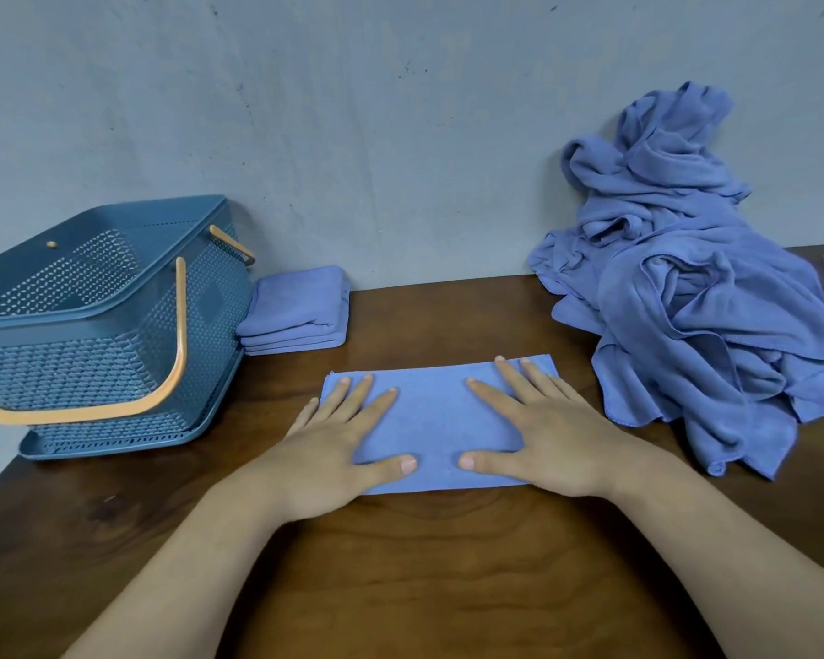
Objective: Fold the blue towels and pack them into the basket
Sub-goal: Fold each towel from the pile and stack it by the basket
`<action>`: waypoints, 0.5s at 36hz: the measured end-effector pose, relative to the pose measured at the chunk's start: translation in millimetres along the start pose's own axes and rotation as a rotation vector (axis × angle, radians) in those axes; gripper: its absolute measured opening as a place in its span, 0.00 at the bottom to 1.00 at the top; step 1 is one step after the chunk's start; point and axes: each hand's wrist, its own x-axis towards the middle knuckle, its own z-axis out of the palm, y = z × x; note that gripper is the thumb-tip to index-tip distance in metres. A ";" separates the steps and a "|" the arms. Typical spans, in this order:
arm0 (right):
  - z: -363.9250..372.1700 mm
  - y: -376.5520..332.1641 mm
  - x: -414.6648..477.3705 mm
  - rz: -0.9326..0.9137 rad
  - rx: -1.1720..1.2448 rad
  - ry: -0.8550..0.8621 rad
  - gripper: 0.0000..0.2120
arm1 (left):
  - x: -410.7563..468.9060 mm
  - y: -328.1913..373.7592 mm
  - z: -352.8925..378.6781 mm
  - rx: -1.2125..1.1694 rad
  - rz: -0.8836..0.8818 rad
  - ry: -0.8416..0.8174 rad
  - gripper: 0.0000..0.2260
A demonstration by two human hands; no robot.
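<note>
Half-folded towel (436, 420) lies flat on the counter (424, 587) under both your hands, long axis running L-R btwn them. Left hand (338, 449) & right hand (543, 444) press it w/ straight fingers, gripping nothing. Folded stack (296, 311) sits beyond your left hand. Basket (115, 363) is further left, no towels visible inside. Unfolded pile (695, 302) lies beyond your right hand.

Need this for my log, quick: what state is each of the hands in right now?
Left hand: open, fingers flat on the folded towel.
Right hand: open, fingers flat on the same towel.
</note>
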 end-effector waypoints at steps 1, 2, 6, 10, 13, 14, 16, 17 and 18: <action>0.5 -0.4 0.1 0.003 0.005 0.001 0.51 | -1.6 0.9 1.2 0.001 -0.004 0.014 0.43; 1.4 -1.5 0.3 0.008 0.008 0.003 0.51 | -2.8 3.1 3.8 0.010 -0.018 0.036 0.41; 3.4 -7.4 2.3 0.033 0.000 0.005 0.53 | -0.6 24.0 15.1 0.146 -0.038 0.231 0.33; 3.5 -9.4 5.1 0.051 -0.009 -0.002 0.55 | 10.8 50.5 19.5 -0.073 -0.012 0.291 0.28; 5.7 -8.3 6.7 0.045 -0.018 0.015 0.55 | 15.5 48.4 26.6 -0.010 0.002 0.209 0.34; 6.5 -7.9 6.8 0.044 -0.019 0.021 0.55 | 16.6 43.5 27.0 0.030 0.009 0.187 0.35; 6.5 -6.3 6.6 0.044 -0.013 0.027 0.54 | 18.4 34.3 24.3 0.070 0.010 0.152 0.38; 5.9 -4.7 6.2 0.043 -0.009 0.029 0.54 | 19.0 30.8 23.6 0.074 0.011 0.140 0.40; 4.9 -2.4 6.0 0.041 -0.007 0.032 0.54 | 19.1 27.7 23.3 0.079 0.008 0.133 0.41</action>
